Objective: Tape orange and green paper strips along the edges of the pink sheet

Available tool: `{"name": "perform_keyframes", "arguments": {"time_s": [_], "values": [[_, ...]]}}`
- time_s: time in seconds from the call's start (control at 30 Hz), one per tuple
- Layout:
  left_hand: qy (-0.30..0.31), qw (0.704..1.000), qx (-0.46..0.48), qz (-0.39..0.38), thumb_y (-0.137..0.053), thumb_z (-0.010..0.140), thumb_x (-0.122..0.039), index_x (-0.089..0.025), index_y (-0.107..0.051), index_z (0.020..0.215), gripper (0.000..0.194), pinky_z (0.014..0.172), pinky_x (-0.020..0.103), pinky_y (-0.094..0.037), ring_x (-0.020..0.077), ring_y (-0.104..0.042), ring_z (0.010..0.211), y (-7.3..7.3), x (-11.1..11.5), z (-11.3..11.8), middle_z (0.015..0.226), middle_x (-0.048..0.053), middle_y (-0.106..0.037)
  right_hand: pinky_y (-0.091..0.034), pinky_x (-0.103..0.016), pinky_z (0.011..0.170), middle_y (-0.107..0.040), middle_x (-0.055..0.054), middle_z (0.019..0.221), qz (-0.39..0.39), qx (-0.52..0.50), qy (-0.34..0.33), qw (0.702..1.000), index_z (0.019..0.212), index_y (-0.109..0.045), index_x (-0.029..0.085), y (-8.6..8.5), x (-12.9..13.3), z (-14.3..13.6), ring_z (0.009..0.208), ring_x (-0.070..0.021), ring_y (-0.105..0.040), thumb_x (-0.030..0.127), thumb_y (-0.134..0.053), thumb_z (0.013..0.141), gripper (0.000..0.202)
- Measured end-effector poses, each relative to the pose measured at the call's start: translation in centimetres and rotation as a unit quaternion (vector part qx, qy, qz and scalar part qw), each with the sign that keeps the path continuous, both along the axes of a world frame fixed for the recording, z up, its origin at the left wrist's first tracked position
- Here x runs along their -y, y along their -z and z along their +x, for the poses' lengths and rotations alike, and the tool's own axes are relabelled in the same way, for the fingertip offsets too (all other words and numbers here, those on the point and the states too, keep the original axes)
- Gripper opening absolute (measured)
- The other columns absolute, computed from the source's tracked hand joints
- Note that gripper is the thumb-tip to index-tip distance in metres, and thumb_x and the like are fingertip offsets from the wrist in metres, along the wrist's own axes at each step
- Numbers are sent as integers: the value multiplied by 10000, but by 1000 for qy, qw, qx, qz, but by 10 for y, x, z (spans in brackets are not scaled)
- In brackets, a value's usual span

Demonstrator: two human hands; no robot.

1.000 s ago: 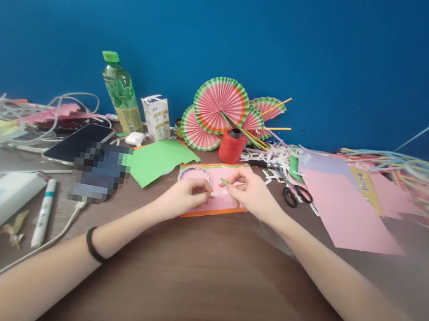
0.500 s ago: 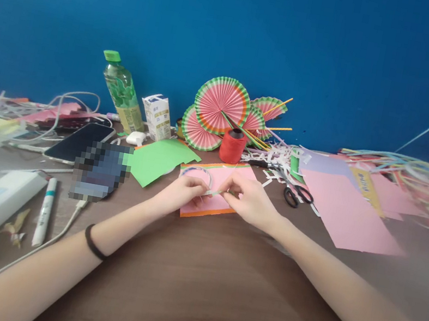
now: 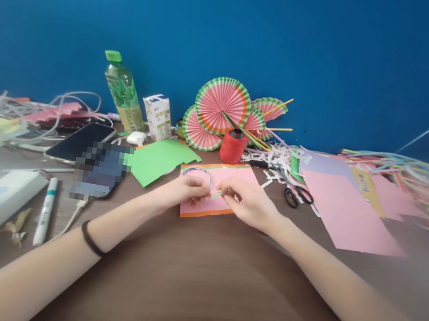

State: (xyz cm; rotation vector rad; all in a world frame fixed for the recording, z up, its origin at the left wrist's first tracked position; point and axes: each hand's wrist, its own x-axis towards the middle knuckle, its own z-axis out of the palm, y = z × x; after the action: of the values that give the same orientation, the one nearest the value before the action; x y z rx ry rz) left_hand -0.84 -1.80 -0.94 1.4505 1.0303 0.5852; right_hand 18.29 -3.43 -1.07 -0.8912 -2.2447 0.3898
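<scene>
My left hand [image 3: 189, 191] is closed in a pinch above a pink sheet [image 3: 212, 208] with orange and green edges. Its fingertips hide whatever they hold. A thin pale loop [image 3: 201, 170] curves just behind those fingers; I cannot tell if they grip it. Facing it, my right hand [image 3: 247, 202] is pinched on a small green-and-white strip [image 3: 216, 194], whose end points toward the left fingertips. A narrow gap parts the two hands. Right behind the pink sheet stands a red thread spool [image 3: 232, 147].
Pleated pink-and-green paper fans [image 3: 223, 105] lean by the blue wall. Black-handled scissors [image 3: 298, 196] lie near pink paper [image 3: 350, 212] on the right. Leftward are green paper [image 3: 162, 159], a carton [image 3: 158, 117], a bottle [image 3: 124, 95], a phone [image 3: 80, 142] and a marker [image 3: 46, 211].
The fingertips have drawn slightly apart, and the green-and-white strip between them now slants more. My left forearm has shifted a little to the left.
</scene>
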Motion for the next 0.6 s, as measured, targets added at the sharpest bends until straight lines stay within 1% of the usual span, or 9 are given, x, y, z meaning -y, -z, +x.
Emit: {"name": "perform_keyframes", "arguments": {"time_s": [0.1, 0.17, 0.2, 0.3, 0.4, 0.5, 0.6], "values": [[2, 1000, 2, 17, -590, 699, -350, -139, -552, 634, 223, 526, 203, -382, 76, -497, 519, -1, -2, -2, 565, -21, -528, -444, -240, 549, -638, -25, 856, -98, -61, 28, 993, 793, -485, 194, -3, 1, -1, 553, -96, -549, 151, -480, 765, 52], [-14, 1000, 3, 24, -580, 707, -352, -143, -550, 656, 217, 513, 204, -381, 78, -501, 512, -1, -2, -2, 564, -22, -526, -465, -248, 523, -636, -22, 882, -164, -120, 35, 978, 798, -451, 201, -4, 2, -3, 512, -91, -567, 188, -483, 780, 39], [-22, 999, 2, 26, -579, 708, -353, -143, -550, 665, 216, 510, 206, -385, 81, -508, 512, -1, -2, -2, 570, -19, -530, -474, -254, 515, -635, -21, 887, -185, -144, 38, 971, 795, -436, 203, -4, 2, -3, 494, -91, -573, 201, -487, 783, 52], [-35, 999, -18, 28, -592, 694, -341, -138, -550, 667, 210, 511, 218, -407, 95, -534, 518, -3, 0, -1, 581, -7, -553, -493, -278, 542, -636, -17, 884, -197, -186, 61, 961, 757, -416, 202, -6, 1, -2, 458, -90, -578, 217, -517, 772, 103], [-23, 999, -37, 19, -598, 686, -329, -134, -548, 658, 203, 527, 231, -433, 106, -553, 518, -4, 2, 0, 568, 0, -568, -482, -266, 519, -640, -16, 814, -201, -216, 79, 952, 748, -431, 192, -11, -3, 2, 437, -80, -554, 232, -554, 751, 129], [-4, 999, -52, 10, -594, 689, -328, -134, -551, 664, 201, 538, 236, -447, 109, -566, 526, -4, 3, 1, 586, 5, -587, -438, -226, 445, -638, -10, 700, -257, -201, 31, 945, 759, -472, 173, -16, -6, 7, 414, -69, -512, 235, -571, 736, 119], [11, 997, -73, 20, -575, 707, -329, -130, -566, 677, 202, 552, 237, -451, 114, -571, 553, -3, 2, 1, 597, 18, -604, -407, -202, 412, -644, -13, 679, -324, -166, -25, 931, 756, -501, 158, -19, -7, 9, 390, -55, -496, 237, -567, 735, 105]]}}
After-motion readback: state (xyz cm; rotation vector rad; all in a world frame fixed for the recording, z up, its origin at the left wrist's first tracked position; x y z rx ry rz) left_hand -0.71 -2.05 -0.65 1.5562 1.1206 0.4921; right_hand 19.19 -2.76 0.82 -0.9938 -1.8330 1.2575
